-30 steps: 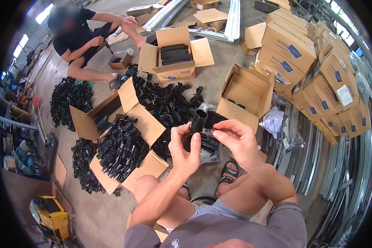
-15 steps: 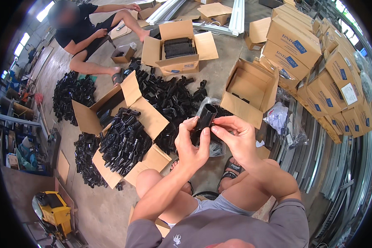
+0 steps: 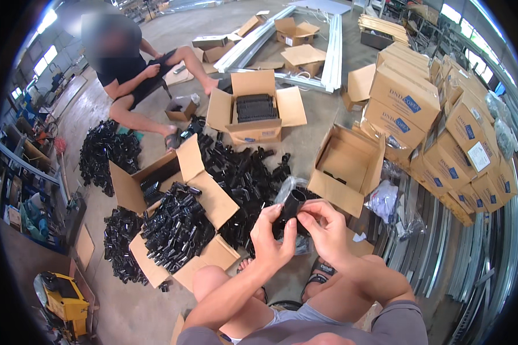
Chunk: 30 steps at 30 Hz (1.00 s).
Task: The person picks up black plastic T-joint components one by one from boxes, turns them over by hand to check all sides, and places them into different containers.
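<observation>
A short black tubular part, open at its top end, is held upright before me above the floor. Wrapped round its left side are the thumb and fingers of my left hand. My right hand is closed, thumb and fingertips pinched against the tube's right side; whether a smaller piece sits between them cannot be made out. Behind and below lies a heap of loose black parts, with a clear plastic bag next to the tube.
An open carton piled with black parts stands at left. Ahead, another carton holds stacked black pieces; at right is an open carton. Stacked boxes and metal profiles line the right. A seated person is far left.
My view has tilted upward, so the surroundings sit lower in the picture. Both hands keep their hold on the tubular part. The seated person's far arm has drawn back toward the body.
</observation>
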Available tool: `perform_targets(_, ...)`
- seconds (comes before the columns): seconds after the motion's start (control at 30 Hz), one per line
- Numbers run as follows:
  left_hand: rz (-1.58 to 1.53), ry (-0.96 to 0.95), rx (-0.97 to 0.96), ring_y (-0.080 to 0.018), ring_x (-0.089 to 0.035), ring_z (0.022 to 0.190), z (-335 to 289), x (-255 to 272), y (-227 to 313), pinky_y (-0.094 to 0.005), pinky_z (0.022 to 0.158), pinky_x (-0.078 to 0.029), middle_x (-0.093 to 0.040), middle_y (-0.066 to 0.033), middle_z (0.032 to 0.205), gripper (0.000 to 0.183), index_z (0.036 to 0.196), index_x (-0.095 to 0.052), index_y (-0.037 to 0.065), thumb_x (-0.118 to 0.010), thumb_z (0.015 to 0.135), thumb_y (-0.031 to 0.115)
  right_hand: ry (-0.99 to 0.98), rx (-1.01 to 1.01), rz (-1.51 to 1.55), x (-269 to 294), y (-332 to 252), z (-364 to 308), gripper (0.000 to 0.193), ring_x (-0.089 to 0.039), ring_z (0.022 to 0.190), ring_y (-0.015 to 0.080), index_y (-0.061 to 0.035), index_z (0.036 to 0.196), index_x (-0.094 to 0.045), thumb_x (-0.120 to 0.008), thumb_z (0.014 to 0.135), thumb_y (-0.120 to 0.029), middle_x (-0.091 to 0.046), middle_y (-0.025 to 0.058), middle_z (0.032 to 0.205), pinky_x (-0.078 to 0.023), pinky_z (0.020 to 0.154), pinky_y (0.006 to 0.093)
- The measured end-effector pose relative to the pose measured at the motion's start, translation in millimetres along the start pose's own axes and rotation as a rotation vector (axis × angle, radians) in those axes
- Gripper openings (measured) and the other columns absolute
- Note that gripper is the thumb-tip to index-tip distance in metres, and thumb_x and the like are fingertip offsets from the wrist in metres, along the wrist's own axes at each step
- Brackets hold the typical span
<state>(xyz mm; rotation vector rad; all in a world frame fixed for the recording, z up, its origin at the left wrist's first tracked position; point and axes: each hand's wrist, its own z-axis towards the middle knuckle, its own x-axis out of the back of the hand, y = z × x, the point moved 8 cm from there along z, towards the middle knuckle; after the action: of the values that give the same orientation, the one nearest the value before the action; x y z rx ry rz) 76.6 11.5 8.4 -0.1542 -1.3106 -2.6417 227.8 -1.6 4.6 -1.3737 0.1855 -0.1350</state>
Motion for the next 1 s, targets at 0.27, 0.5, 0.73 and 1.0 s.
perform_targets(0.27,-0.003,-0.007,-0.002,-0.0345,-0.068,0.09,2,0,-1,-0.0379,0.08,-0.054,-0.065,-0.0252,0.103,0.032,0.107,-0.054,-0.005,-0.072,0.082,0.002,0.007,0.033,-0.106,4,-3,6,0.014,-0.065,0.096,0.0176,0.0027,0.1,-0.069,-0.07,0.09,-0.008,-0.065,0.0105,0.103,-0.053,0.084,0.0287)
perform_targets(0.5,-0.017,0.009,-0.041,-0.0359,-0.068,0.089,5,0,6,-0.0391,0.079,-0.054,-0.065,-0.026,0.101,0.031,0.106,-0.053,-0.006,-0.071,0.083,0.003,-0.049,-0.043,-0.019,3,0,0,0.017,-0.066,0.098,0.0175,0.0028,0.103,-0.069,-0.071,0.089,-0.007,-0.066,0.0104,0.106,-0.053,0.086,0.03)
perform_targets(0.73,-0.001,-0.007,-0.037,-0.0349,-0.068,0.088,3,-4,3,-0.0383,0.078,-0.054,-0.065,-0.0261,0.102,0.031,0.107,-0.052,-0.006,-0.071,0.083,0.003,0.012,0.019,-0.022,7,-6,-1,0.015,-0.066,0.097,0.016,0.0011,0.1,-0.069,-0.072,0.087,-0.006,-0.067,0.0079,0.102,-0.052,0.085,0.029)
perform_targets(1.0,-0.001,-0.021,0.041,-0.0353,-0.068,0.09,-1,-2,-3,-0.0384,0.079,-0.054,-0.065,-0.0263,0.102,0.031,0.106,-0.052,-0.006,-0.071,0.083,0.003,0.02,0.061,-0.147,6,-9,-1,0.014,-0.066,0.093,0.0186,0.0013,0.096,-0.07,-0.073,0.085,-0.006,-0.067,0.0095,0.1,-0.052,0.081,0.0307)
